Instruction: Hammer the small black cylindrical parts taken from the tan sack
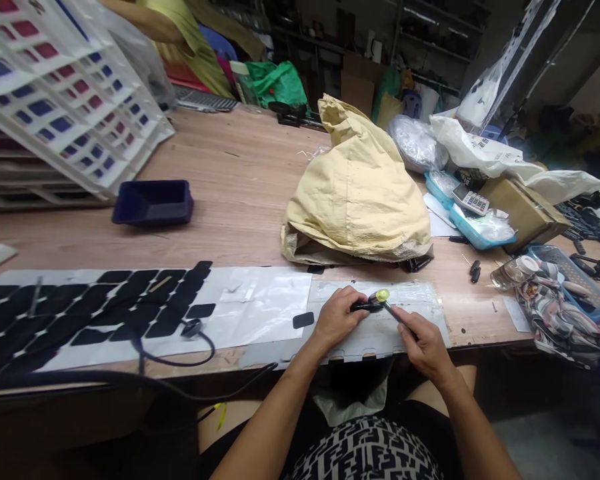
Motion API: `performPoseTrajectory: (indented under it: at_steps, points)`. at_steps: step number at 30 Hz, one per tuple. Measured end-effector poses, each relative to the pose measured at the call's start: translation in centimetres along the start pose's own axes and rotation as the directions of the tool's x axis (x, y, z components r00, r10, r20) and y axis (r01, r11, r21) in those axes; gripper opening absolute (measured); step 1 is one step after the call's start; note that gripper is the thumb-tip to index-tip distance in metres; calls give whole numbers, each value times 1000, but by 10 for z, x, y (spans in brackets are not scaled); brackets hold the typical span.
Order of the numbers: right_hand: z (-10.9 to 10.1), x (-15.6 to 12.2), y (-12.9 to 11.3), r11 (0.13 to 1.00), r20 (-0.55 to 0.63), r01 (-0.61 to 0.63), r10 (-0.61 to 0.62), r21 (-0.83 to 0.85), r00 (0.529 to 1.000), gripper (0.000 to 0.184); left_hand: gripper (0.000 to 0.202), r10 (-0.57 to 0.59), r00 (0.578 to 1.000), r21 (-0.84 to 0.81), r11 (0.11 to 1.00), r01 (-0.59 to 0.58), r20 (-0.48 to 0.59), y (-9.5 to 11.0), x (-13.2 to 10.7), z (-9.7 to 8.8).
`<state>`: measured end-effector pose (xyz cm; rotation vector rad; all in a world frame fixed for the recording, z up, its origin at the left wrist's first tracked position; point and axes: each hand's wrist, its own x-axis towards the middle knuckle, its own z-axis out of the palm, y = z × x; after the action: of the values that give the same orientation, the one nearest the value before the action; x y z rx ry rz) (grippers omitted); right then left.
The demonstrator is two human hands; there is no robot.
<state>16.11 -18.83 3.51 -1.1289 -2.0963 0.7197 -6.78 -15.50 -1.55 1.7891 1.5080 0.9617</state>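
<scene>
My left hand [337, 317] rests on the near edge of the wooden table [240, 180], fingers curled in and pinching a small black part [366, 307] between thumb and fingertips. My right hand [424, 343] is closed around a slim tool [393, 312], held like a pen. The tool's yellow-green end [383, 295] sits right at the black part, touching it or just above it; I cannot tell which.

Both hands hover over a clear plastic sheet [410, 293] spread on the table edge. Just left of my left hand lies a single black pad [303, 320]. Further left, many more black pads [95, 307] lie in slanted rows on a white sheet [260, 300], with a dark cable [200, 347] looping off its near edge.

Behind my hands slumps a pale yellow woven sack [355, 193], well apart from a dark blue tray [153, 202] that stands open on bare wood to the left. A stack of white plastic racks [55, 87] leans at the far left corner. To the right there is clutter — a blue basket [480, 233] with a calculator [471, 200] resting on it, a cardboard box [525, 210] just beside it, and white plastic bags [475, 150] behind.

At the far side of the table a person in a yellow shirt [190, 37] is partly in view.
</scene>
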Motion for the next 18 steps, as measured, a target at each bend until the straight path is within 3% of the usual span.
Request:
performPoseTrajectory:
  at_steps: [7,13,18]
  points:
    - [5,-5,1,938,93,74,-45,-337,995,50,10,-8,1000,1,1000,8,-8,3,2,0]
    - [-1,-6,4,973,-22,25,-30,-228,999,48,15,-9,1000,18,1000,9,2,4,3,0]
    - [-4,-11,6,969,13,-7,10,-248,1000,49,13,-8,1000,30,1000,8,-4,4,2,0]
